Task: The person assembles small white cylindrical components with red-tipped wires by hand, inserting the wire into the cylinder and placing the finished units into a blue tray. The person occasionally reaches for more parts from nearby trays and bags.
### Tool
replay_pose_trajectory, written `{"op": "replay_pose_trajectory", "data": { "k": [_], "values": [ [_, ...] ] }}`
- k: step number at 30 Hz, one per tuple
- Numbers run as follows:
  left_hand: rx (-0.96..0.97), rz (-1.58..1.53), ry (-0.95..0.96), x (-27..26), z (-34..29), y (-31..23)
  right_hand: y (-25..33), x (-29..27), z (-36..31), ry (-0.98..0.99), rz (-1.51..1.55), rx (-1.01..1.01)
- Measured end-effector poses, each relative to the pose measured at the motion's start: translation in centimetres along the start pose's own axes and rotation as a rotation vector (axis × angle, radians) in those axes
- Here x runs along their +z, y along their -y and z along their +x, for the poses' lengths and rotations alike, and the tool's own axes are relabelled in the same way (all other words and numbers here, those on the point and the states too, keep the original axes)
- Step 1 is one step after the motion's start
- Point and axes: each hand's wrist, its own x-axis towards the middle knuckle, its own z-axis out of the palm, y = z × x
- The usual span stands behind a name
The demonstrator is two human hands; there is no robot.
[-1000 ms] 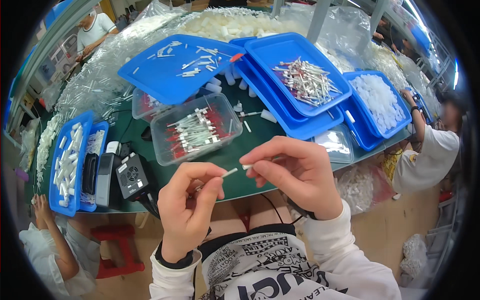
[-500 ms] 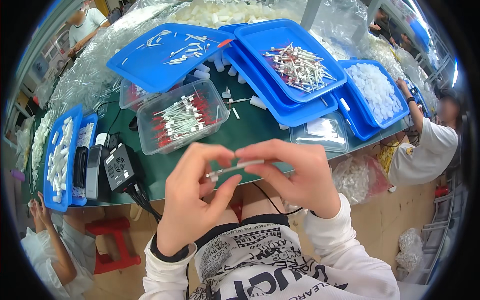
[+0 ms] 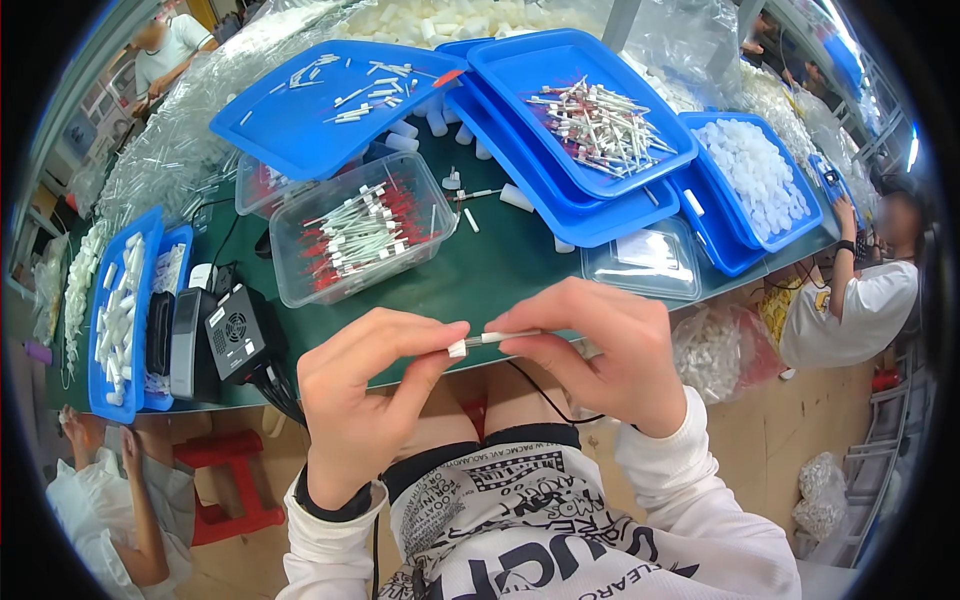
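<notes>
Both my hands meet in front of my chest, at the near edge of the green table point(image 3: 500, 265). A thin white tube point(image 3: 492, 340) lies level between them. My left hand point(image 3: 365, 405) pinches its capped left end with thumb and forefinger. My right hand point(image 3: 595, 350) grips the other end, which its fingers hide. Just beyond my left hand stands a clear plastic box point(image 3: 360, 240) of white tubes with red ends. Further back, a blue tray point(image 3: 580, 110) carries a loose heap of similar tubes.
A tilted blue tray point(image 3: 330, 100) with scattered white pieces rests on a clear box at the back left. White caps fill a blue tray point(image 3: 750, 180) at right. Black devices point(image 3: 215, 335) and narrow blue trays point(image 3: 120, 310) sit left. People sit at left, right and far back.
My hands have come lower and closer to my body, staying together on the tube. The view has tipped, so the trays sit higher in the picture.
</notes>
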Motion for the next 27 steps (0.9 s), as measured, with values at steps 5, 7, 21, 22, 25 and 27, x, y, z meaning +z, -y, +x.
{"op": "replay_pose_trajectory", "data": {
  "k": [5,7,21,22,25,27],
  "values": [
    [-0.043,-0.030,0.010,0.0,0.1,-0.4,-0.4,0.1,0.0,-0.028,0.020,-0.092],
    [-0.079,-0.056,0.031,0.0,0.1,-0.5,-0.5,0.3,-0.1,-0.039,0.029,-0.122],
    [-0.156,-0.077,0.069,0.0,-0.1,-1.2,-1.1,0.6,-0.6,-0.028,0.220,0.049],
    [-0.158,-0.067,0.070,0.0,-0.1,-1.3,-0.9,0.9,-0.9,-0.051,0.276,0.105],
    [-0.161,-0.075,0.064,0.0,-0.1,-1.5,-0.5,1.3,-1.0,-0.090,0.313,0.148],
    [-0.152,-0.068,0.072,-0.1,0.0,-1.3,-0.4,1.3,-1.0,-0.078,0.278,0.111]
  ]
}}
